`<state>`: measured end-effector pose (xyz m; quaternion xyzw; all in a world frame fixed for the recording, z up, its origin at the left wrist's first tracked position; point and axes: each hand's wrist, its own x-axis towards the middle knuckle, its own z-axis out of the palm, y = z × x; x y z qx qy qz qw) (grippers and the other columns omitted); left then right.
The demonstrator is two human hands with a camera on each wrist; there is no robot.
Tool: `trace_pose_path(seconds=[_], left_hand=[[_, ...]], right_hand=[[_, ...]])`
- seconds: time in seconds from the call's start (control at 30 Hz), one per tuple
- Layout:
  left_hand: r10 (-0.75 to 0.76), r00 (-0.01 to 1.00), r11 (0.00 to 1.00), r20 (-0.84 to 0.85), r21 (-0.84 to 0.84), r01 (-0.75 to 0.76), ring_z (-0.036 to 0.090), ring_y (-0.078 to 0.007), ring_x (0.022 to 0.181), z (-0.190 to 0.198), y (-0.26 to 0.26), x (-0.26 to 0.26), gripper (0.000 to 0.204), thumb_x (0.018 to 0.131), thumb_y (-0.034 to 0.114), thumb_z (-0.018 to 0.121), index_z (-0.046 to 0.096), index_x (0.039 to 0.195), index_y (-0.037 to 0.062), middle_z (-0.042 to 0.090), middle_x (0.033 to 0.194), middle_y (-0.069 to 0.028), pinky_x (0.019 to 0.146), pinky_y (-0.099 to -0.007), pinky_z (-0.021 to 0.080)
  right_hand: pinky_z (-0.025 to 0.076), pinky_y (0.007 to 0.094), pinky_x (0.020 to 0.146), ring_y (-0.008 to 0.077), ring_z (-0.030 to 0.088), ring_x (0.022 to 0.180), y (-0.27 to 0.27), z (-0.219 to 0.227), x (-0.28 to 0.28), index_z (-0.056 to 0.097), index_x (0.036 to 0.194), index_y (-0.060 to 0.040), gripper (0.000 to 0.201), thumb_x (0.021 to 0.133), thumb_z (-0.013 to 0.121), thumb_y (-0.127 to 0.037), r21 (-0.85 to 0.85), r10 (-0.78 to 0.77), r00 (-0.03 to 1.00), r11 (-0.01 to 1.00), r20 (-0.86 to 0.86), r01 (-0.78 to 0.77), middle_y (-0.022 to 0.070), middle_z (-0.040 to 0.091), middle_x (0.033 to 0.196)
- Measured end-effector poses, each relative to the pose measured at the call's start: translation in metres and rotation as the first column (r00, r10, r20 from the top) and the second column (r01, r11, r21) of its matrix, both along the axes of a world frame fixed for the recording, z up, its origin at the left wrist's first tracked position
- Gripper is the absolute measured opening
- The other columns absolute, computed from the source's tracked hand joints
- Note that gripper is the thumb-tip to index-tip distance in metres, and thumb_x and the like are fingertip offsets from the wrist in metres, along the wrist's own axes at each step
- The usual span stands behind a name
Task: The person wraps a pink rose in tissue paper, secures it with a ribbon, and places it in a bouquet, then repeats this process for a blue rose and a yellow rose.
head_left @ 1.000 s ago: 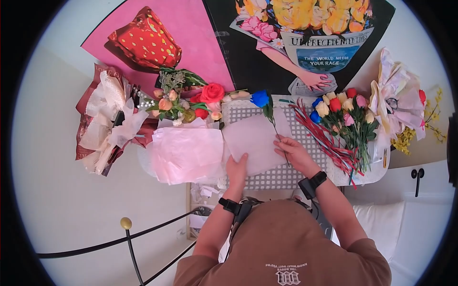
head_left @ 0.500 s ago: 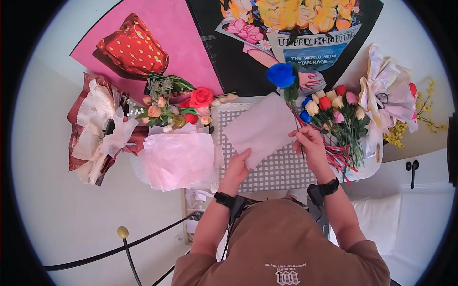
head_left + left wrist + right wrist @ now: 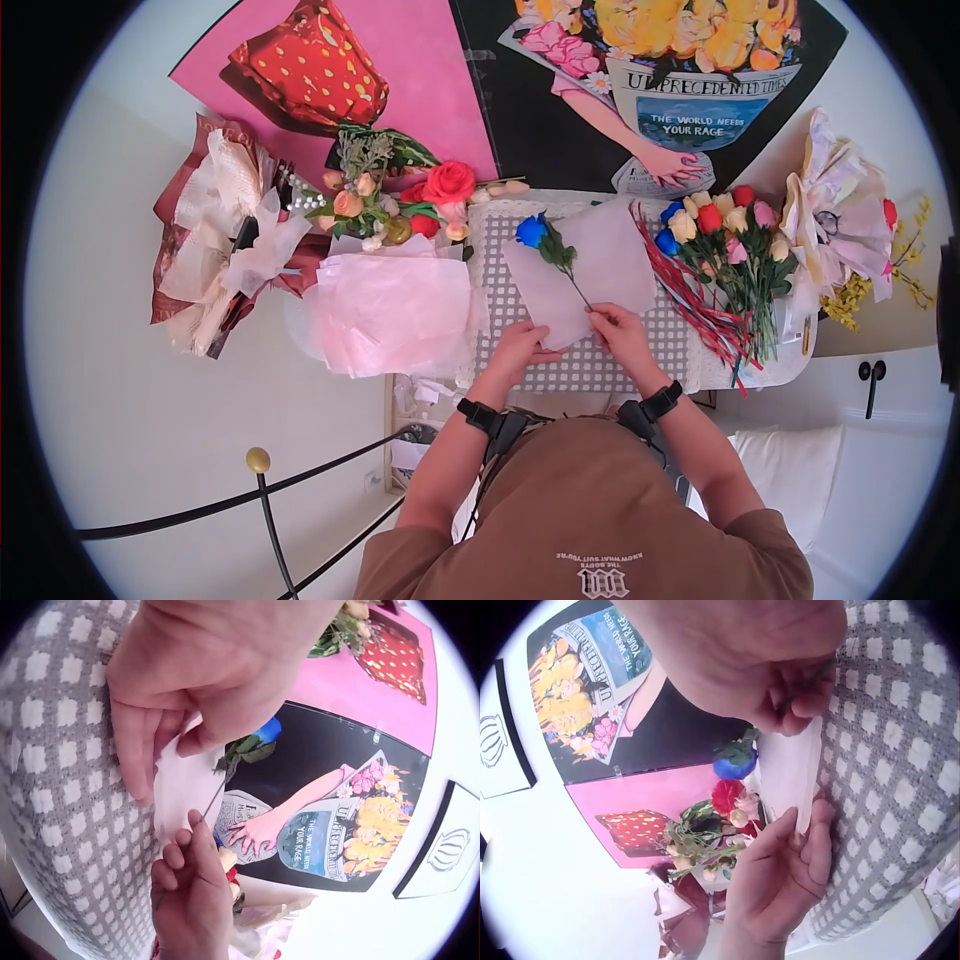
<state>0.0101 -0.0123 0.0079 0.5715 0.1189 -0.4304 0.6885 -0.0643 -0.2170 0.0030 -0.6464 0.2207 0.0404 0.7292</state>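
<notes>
In the head view a blue rose (image 3: 531, 231) with a leafy green stem lies slantwise over a pale pink sheet of wrapping paper (image 3: 612, 235), its bloom toward the upper left. My right hand (image 3: 622, 332) pinches the lower stem near the sheet's front edge. At the sheet's lower left corner is my left hand (image 3: 520, 348), its thumb over the paper and fingers beneath. The right wrist view shows this left hand (image 3: 780, 877) gripping the paper's edge (image 3: 805, 806). Stem and right hand (image 3: 191, 889) also appear in the left wrist view.
A stack of pink paper (image 3: 392, 315) lies left on the grey checked cloth (image 3: 570, 378). Mixed flowers (image 3: 385, 205) stand behind it. Red ribbons (image 3: 690, 290) and a bunch of roses (image 3: 735, 250) are at right. Wrapped bouquets (image 3: 225, 250) flank the table.
The blue rose, raised near upright at the sheet's right side half a second ago, has tilted left and come down over the paper. Both hands have drawn closer together; the sheet has turned and lowered.
</notes>
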Motion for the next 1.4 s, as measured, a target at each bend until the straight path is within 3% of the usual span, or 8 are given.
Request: trace_pose_path(seconds=[0.2, 0.33, 0.4, 0.5, 0.67, 0.77, 0.83, 1.4], left_hand=[[0.021, 1.000, 0.995, -0.020, -0.097, -0.023, 0.070, -0.0315, 0.102, -0.011, -0.015, -0.007, 0.032, 0.099, 0.011, 0.053, 0.053, 0.121, -0.0117, 0.064, 0.116, -0.0210, 0.085, -0.0369, 0.061], [-0.014, 0.999, 0.993, -0.029, -0.119, 0.010, 0.069, -0.0322, 0.102, -0.008, -0.021, -0.012, 0.032, 0.101, 0.014, 0.054, 0.053, 0.122, -0.0099, 0.064, 0.116, -0.0195, 0.087, -0.0375, 0.061], [-0.028, 0.999, 0.992, -0.026, -0.125, 0.025, 0.069, -0.0319, 0.103, -0.008, -0.023, -0.012, 0.032, 0.101, 0.015, 0.054, 0.053, 0.122, -0.0090, 0.063, 0.116, -0.0185, 0.087, -0.0379, 0.060], [-0.040, 0.999, 0.991, -0.027, -0.129, 0.037, 0.068, -0.0311, 0.103, -0.011, -0.029, -0.013, 0.032, 0.102, 0.016, 0.054, 0.054, 0.122, -0.0080, 0.063, 0.117, -0.0172, 0.088, -0.0386, 0.060], [-0.020, 0.997, 0.993, -0.080, -0.121, 0.010, 0.067, -0.0293, 0.104, -0.012, -0.034, -0.010, 0.032, 0.101, 0.015, 0.053, 0.053, 0.123, -0.0084, 0.064, 0.117, -0.0183, 0.089, -0.0383, 0.059], [0.050, 0.975, 0.959, -0.215, -0.264, -0.107, 0.068, -0.0280, 0.102, -0.012, -0.022, -0.004, 0.031, 0.100, 0.013, 0.054, 0.055, 0.122, -0.0087, 0.066, 0.115, -0.0192, 0.089, -0.0376, 0.059], [0.064, 0.996, 0.978, -0.054, -0.196, -0.074, 0.070, -0.0267, 0.100, -0.016, -0.019, -0.005, 0.029, 0.099, 0.011, 0.054, 0.057, 0.119, -0.0086, 0.068, 0.112, -0.0190, 0.089, -0.0371, 0.059], [0.130, 0.989, 0.991, 0.067, 0.004, -0.131, 0.070, -0.0214, 0.081, -0.022, -0.035, -0.010, 0.019, 0.093, 0.008, 0.060, 0.064, 0.101, -0.0082, 0.067, 0.092, -0.0122, 0.075, -0.0330, 0.061]], right_hand=[[0.050, 0.0248, 0.053, 0.0114, 0.061, 0.065, 0.004, -0.004, -0.011, 0.064, 0.118, 0.0015, 0.026, 0.094, 0.061, -0.004, -0.224, 0.146, 0.982, 0.968, 0.124, -0.115, 0.0034, 0.059, 0.086], [0.052, 0.0264, 0.059, 0.0134, 0.064, 0.068, 0.004, 0.002, -0.016, 0.065, 0.118, 0.0004, 0.026, 0.092, 0.063, -0.004, -0.131, 0.077, 0.992, 0.989, 0.104, -0.063, 0.0044, 0.062, 0.084], [0.053, 0.0279, 0.064, 0.0140, 0.066, 0.071, 0.003, 0.002, -0.015, 0.067, 0.114, -0.0013, 0.026, 0.089, 0.066, -0.005, -0.417, 0.158, 0.981, 0.903, 0.109, -0.099, 0.0063, 0.067, 0.081], [0.053, 0.0286, 0.068, 0.0137, 0.066, 0.072, 0.006, 0.011, -0.013, 0.070, 0.110, -0.0028, 0.023, 0.087, 0.069, -0.006, -0.458, 0.151, 0.985, 0.884, 0.089, -0.094, 0.0075, 0.071, 0.079], [0.053, 0.0277, 0.067, 0.0130, 0.066, 0.071, 0.005, 0.007, -0.011, 0.070, 0.108, -0.0025, 0.023, 0.086, 0.070, -0.008, -0.428, 0.141, 0.988, 0.898, 0.060, -0.103, 0.0075, 0.072, 0.080], [0.053, 0.0277, 0.067, 0.0127, 0.066, 0.070, 0.001, -0.002, -0.011, 0.070, 0.108, -0.0026, 0.023, 0.085, 0.071, -0.009, -0.434, 0.148, 0.987, 0.895, 0.062, -0.107, 0.0073, 0.072, 0.081], [0.053, 0.0277, 0.067, 0.0126, 0.066, 0.070, 0.001, -0.003, -0.012, 0.070, 0.108, -0.0027, 0.024, 0.085, 0.071, -0.009, -0.421, 0.146, 0.986, 0.901, 0.075, -0.101, 0.0071, 0.072, 0.081], [0.051, 0.0257, 0.058, 0.0098, 0.064, 0.064, 0.007, 0.022, -0.004, 0.071, 0.106, -0.0030, 0.021, 0.085, 0.070, -0.006, -0.328, 0.157, 0.986, 0.936, 0.064, -0.127, 0.0053, 0.069, 0.074]])
